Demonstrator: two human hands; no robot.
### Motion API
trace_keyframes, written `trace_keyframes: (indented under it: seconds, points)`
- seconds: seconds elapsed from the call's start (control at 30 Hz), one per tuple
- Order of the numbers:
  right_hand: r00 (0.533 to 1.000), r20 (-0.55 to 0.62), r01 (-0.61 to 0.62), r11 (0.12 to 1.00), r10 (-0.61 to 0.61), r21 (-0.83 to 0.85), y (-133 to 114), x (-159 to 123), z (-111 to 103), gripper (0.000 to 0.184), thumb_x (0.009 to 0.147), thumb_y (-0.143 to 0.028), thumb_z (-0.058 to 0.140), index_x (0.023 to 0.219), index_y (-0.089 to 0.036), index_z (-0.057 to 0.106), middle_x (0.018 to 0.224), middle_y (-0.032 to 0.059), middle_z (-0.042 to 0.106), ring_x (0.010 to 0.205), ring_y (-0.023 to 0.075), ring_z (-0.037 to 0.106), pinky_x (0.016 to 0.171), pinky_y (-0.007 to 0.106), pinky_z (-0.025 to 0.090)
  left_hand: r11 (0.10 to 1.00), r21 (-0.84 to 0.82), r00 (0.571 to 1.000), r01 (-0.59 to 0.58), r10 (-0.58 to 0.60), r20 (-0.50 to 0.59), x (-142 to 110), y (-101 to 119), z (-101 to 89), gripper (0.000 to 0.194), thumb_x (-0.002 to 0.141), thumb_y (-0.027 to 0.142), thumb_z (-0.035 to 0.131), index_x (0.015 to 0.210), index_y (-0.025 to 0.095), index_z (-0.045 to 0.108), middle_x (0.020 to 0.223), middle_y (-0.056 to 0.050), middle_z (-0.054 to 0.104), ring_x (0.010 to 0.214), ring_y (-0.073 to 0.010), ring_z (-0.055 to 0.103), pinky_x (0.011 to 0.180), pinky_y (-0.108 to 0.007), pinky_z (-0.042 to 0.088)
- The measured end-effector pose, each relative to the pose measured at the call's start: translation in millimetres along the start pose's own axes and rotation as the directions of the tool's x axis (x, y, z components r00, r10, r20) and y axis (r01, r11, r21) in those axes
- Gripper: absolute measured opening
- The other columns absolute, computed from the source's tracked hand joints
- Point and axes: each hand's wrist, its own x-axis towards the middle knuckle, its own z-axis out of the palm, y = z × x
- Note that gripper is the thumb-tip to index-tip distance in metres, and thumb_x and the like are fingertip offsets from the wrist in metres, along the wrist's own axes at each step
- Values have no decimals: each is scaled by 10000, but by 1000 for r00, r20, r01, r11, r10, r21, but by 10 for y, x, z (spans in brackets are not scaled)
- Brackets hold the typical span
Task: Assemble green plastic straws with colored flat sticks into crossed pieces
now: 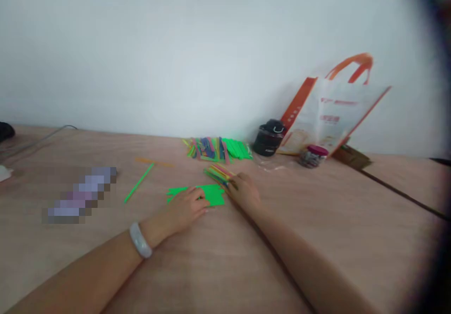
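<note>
our left hand rests with fingers pressed on a green paper sheet, while our right hand curls against a bundle of coloured strips, whether pinching them we cannot tell.

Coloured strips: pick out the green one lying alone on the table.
The single green strip, lying slantwise left of the green sheet, away from the heaped strips.
</note>
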Motion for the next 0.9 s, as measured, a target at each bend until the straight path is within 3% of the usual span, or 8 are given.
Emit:
trace_keyframes:
  seconds: [0.3,0.47,0.67,0.77,0.9]
  points:
    - [999,14,-34,999,34,-22,-17,9,1,175,806,-169,475,830,-149,648,867,95,608,844,189,538,774,296,404,999,22,995,45,-47,85,-19,26,48,193,892,248,463,990,200,622,924,-45,574,881,-181,515,782,-317,436]
    - [998,-14,-66,998,66,25,-4,17,29,148,786,-157,473,791,-149,621,842,86,607,810,181,539,742,290,403,1000,5,998,27,-27,62,-21,23,91,205,903,262,436,943,193,626,895,-44,584,877,-183,530,795,-324,433]
    - [990,-80,-101,980,116,170,-40,14,16,148,803,-208,437,739,-165,564,769,73,597,747,183,533,686,297,399,993,-34,993,116,-117,-27,-2,34,99,161,888,237,452,864,168,595,865,-48,592,861,-189,540,810,-346,444]
    - [978,-65,-147,880,197,451,-158,-3,-23,189,828,-303,419,804,-177,558,733,35,599,673,163,529,618,279,399,982,-84,978,166,-175,-111,3,11,103,167,899,213,415,945,170,570,910,-50,589,884,-182,539,810,-338,452]
    - [975,120,-212,601,189,771,-346,-36,-76,267,806,-411,456,811,-171,572,620,-9,557,538,124,491,501,241,382,975,-144,968,169,-192,-161,-5,-39,109,321,903,156,364,1202,193,472,958,-49,557,868,-156,543,775,-296,468]
